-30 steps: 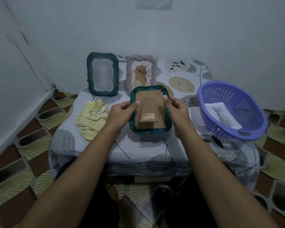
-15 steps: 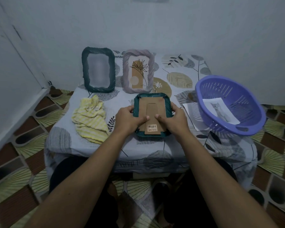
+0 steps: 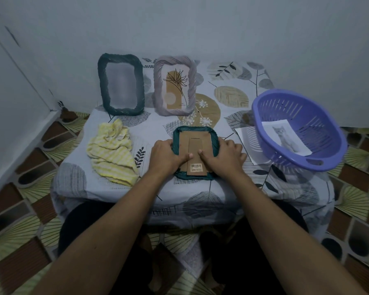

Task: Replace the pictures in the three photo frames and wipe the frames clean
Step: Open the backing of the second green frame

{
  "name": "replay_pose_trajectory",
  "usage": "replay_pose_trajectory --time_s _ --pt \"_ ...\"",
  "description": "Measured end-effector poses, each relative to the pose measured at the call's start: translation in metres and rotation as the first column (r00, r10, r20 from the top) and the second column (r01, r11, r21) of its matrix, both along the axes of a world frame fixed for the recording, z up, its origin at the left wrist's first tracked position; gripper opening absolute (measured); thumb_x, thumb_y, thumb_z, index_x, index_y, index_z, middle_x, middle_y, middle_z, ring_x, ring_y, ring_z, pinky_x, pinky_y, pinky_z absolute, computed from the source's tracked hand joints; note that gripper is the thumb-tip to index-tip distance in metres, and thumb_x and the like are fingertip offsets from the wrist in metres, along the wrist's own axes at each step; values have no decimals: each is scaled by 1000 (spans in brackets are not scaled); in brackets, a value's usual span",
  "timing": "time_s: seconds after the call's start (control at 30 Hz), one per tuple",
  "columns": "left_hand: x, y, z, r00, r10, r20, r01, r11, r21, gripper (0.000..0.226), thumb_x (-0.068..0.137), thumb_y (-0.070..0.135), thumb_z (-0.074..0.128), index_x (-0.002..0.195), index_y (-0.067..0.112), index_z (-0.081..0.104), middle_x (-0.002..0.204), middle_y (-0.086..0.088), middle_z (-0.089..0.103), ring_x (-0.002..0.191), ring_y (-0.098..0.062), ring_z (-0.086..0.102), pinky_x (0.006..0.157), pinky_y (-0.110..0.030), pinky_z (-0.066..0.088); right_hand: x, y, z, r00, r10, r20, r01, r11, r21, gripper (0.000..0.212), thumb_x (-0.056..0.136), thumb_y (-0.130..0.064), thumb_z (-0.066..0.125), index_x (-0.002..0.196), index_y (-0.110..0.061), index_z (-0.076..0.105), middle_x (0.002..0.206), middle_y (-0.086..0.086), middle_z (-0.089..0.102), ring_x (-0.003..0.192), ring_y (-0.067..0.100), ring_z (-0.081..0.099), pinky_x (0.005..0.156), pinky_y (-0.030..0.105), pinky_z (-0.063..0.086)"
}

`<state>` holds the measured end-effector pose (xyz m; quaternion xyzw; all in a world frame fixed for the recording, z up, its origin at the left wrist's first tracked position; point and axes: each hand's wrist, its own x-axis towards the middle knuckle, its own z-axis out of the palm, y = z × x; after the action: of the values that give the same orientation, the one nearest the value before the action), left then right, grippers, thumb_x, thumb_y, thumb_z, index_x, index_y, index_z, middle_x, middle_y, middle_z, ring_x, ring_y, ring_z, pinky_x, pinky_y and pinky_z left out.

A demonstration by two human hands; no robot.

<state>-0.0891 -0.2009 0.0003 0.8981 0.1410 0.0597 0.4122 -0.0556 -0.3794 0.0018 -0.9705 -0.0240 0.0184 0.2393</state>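
A teal photo frame lies face down near the table's front edge, its brown cardboard back and stand up. My left hand grips its left side and my right hand its right side, both thumbs pressing on the cardboard back. Two frames stand upright at the back: a dark green frame with a blurred picture and a lilac frame with a plant drawing. A yellow striped cloth lies crumpled left of my hands. A cat picture rests inside the purple basket.
The low table is covered with a leaf-print cloth. A sheet of paper lies partly under the basket on the right. Grey walls stand close behind and to the left. Patterned floor tiles surround the table.
The teal frame was held up off the table and has come down flat near the front edge. Both thumbs have slid onto the cardboard back.
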Motion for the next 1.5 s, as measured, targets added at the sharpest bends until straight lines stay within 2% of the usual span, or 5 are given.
replay_pose_trajectory --time_s 0.37,0.57,0.8,1.2,1.5 --pt "9 8 3 995 -54 -88 64 991 116 66 56 62 84 102 17 70 100 -6 68 95 -22 63 78 -33 55 14 -9 -7 966 256 -45 -259 953 -158 73 94 -72 28 157 -41 4 167 8 -7 153 29 -5 121 50 -7" --pt "23 16 16 988 -99 -116 112 987 116 101 68 51 87 147 8 41 139 -12 46 127 -26 48 97 -30 39 16 -9 -8 958 272 -94 -286 934 -213 66 95 -72 20 155 -49 4 167 7 0 153 29 -5 122 51 -7" --pt "51 22 16 995 -97 7 95 989 117 42 97 31 62 136 13 60 129 -11 64 115 -26 61 100 -32 43 17 -9 -10 956 275 -100 -290 931 -221 65 95 -72 19 154 -50 3 167 6 1 153 29 -5 121 51 -8" --pt "85 19 -2 985 171 -23 -171 985 -5 18 77 38 76 66 32 64 72 20 63 91 -16 67 94 -41 52 18 -9 -11 957 273 -99 -288 936 -203 65 94 -73 20 154 -52 5 167 5 1 153 28 -6 121 50 -8" --pt "86 7 3 965 258 -44 -256 966 48 12 87 38 68 81 27 70 89 9 69 100 -20 63 98 -39 42 18 -9 -11 958 270 -97 -284 940 -190 64 95 -73 21 153 -52 7 168 4 1 153 27 -6 121 50 -9"
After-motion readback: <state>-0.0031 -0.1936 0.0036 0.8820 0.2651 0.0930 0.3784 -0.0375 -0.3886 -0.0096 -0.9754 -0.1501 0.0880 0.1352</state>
